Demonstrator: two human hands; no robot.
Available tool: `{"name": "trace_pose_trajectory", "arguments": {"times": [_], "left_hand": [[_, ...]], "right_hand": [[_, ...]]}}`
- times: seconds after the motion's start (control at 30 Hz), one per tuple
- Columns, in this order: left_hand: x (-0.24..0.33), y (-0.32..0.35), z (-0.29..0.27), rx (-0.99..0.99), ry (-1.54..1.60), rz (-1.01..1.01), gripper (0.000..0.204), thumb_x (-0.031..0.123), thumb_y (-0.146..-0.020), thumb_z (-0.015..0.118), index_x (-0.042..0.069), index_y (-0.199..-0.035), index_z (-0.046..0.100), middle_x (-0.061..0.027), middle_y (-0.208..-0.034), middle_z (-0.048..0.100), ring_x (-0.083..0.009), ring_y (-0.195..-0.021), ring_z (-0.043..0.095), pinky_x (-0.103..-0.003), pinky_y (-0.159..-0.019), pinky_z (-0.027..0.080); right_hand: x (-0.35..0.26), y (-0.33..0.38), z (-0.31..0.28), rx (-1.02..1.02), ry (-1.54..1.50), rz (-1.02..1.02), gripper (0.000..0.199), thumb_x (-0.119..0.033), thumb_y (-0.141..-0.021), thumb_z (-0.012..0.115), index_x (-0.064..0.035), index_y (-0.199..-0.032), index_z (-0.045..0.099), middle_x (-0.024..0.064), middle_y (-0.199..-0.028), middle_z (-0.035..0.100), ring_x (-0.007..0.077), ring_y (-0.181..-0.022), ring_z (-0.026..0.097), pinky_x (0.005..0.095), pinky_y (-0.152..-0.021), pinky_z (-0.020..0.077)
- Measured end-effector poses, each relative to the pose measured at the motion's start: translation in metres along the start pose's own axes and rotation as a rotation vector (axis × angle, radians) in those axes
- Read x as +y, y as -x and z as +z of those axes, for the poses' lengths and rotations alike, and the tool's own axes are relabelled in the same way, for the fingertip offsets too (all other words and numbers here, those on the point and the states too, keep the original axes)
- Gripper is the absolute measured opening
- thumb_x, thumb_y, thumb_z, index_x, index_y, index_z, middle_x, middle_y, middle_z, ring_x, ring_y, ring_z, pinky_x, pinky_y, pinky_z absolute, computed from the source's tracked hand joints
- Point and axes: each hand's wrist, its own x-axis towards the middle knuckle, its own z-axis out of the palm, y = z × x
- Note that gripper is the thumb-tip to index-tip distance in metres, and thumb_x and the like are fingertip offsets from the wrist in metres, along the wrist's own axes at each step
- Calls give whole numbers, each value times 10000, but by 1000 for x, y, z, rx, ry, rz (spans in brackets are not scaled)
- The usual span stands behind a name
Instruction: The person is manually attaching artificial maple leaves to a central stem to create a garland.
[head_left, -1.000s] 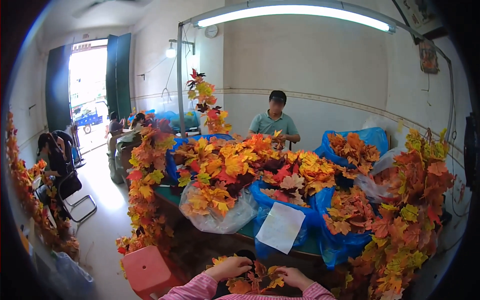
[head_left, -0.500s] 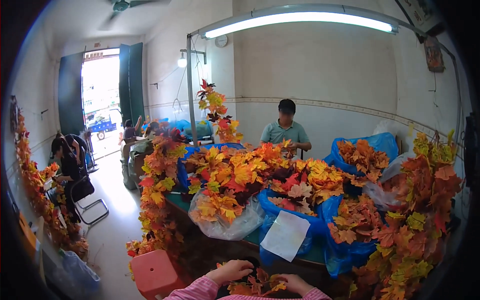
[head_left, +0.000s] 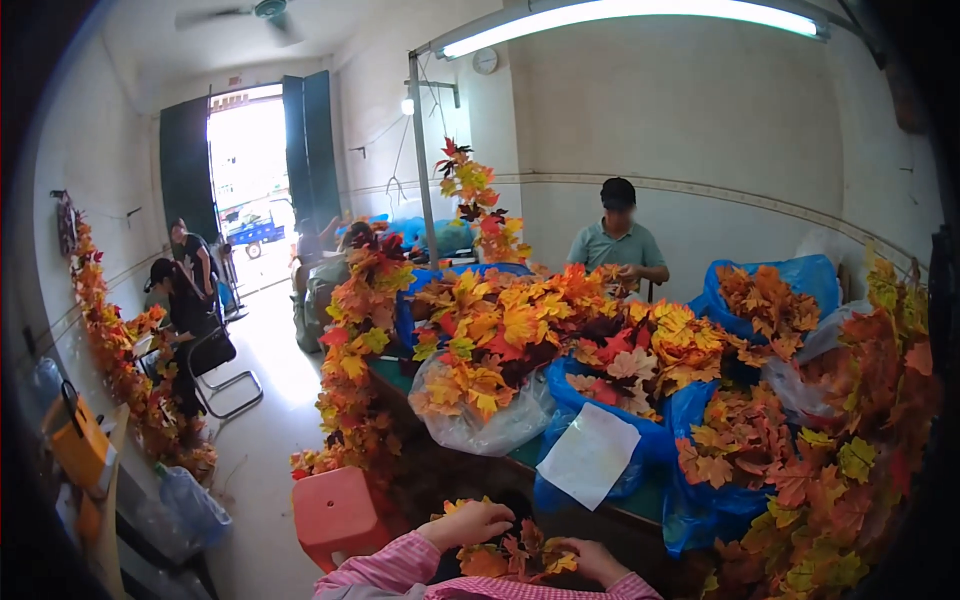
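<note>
A bunch of artificial maple leaves [head_left: 515, 562], orange, yellow and dull red, lies low in front of me between my hands. My left hand [head_left: 480, 524] is above its left side, fingers bent and pressed together; what they pinch is too small to make out. On the other side my right hand [head_left: 597, 562] has its fingers curled at the leaves, gripping the edge of the bunch. Pink checked sleeves cover both forearms. The lower part of the bunch is cut off by the frame.
Ahead stands a table heaped with maple leaves [head_left: 520, 325], with blue plastic bags [head_left: 690, 505] and a white sheet [head_left: 588, 456] at its front. A red stool [head_left: 335, 512] is at left. Leaf garlands hang at both sides. A person [head_left: 618, 245] sits across; others sit near the door.
The view has turned left and down, so the room appears shifted right. My hands stay at the leaf bunch, with the left slightly higher off it.
</note>
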Motion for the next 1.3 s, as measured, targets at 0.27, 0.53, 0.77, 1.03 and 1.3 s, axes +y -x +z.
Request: {"name": "trace_pose_trajectory", "arguments": {"times": [0.27,0.53,0.77,1.03,1.3], "left_hand": [[221,-82,-205,570,-36,673,627,76,-874,563,20,-1439,296,-116,-765,631,-162,-652,615,-307,-627,493],[256,-72,-230,456,-41,688,691,136,-893,578,41,-1468,205,-128,-799,654,-161,-663,631,-313,-625,519],[173,-34,-182,296,30,380,760,131,-899,614,119,-1509,161,-63,-913,630,-104,-699,599,-259,-665,508],[137,1,-177,234,272,299,710,90,-922,583,125,-1505,180,-55,-931,610,-94,-755,592,-241,-680,509],[106,14,-171,249,158,352,667,158,-916,593,131,-1485,246,-78,-909,617,-153,-772,615,-293,-701,507]], "right_hand": [[-34,10,-6,-72,-16,-129,360,-64,-863,637,-39,-1218,583,127,-1150,653,230,-1066,632,315,-939,487],[-61,6,5,-134,-802,21,282,-211,-943,511,-38,-1113,654,81,-1000,666,207,-835,634,303,-749,536],[-18,-3,7,-163,-81,-143,396,-26,-852,638,-21,-1240,558,133,-1157,646,228,-1067,632,313,-945,488],[-17,-14,23,-88,35,-188,426,36,-772,666,-36,-1186,596,145,-1089,672,253,-1034,653,318,-884,513],[-17,-17,26,-6,39,-116,373,96,-776,592,0,-1136,609,165,-1014,682,233,-959,665,301,-831,515]]}}
